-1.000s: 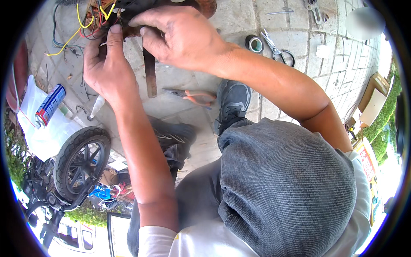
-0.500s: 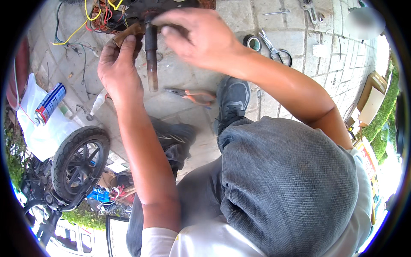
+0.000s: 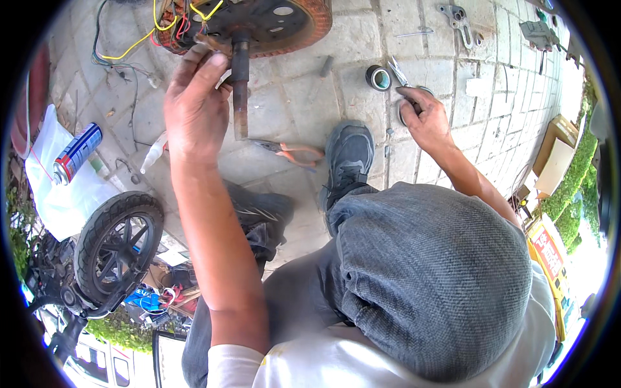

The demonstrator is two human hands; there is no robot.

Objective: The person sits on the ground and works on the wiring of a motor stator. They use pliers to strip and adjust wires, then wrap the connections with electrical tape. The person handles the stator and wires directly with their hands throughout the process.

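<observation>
At the top is a rusty motor wheel (image 3: 301,26) with yellow, red and dark wires (image 3: 132,50) and a dark, rust-stained shaft (image 3: 240,103) pointing toward me. My left hand (image 3: 197,110) pinches a small brown piece (image 3: 213,43) just left of the shaft, by the wire ends. My right hand (image 3: 425,119) has closed over the dark handles of the scissors (image 3: 399,70), which lie on the paving. A black tape roll (image 3: 378,78) sits beside the scissors. Orange-handled pliers (image 3: 291,152) and a white nozzled bottle (image 3: 152,155) are below the motor.
A spray can (image 3: 76,152) rests on a plastic bag (image 3: 48,187) at left, above an upturned bike with its black wheel (image 3: 118,252). Metal brackets (image 3: 460,24) and a thin rod (image 3: 414,32) lie at upper right, cardboard (image 3: 553,161) farther right. My shoe (image 3: 349,161) is at centre.
My right hand has left the motor and moved right onto the scissors. My left hand has shifted slightly right with the brown piece. More of the wheel and shaft now shows.
</observation>
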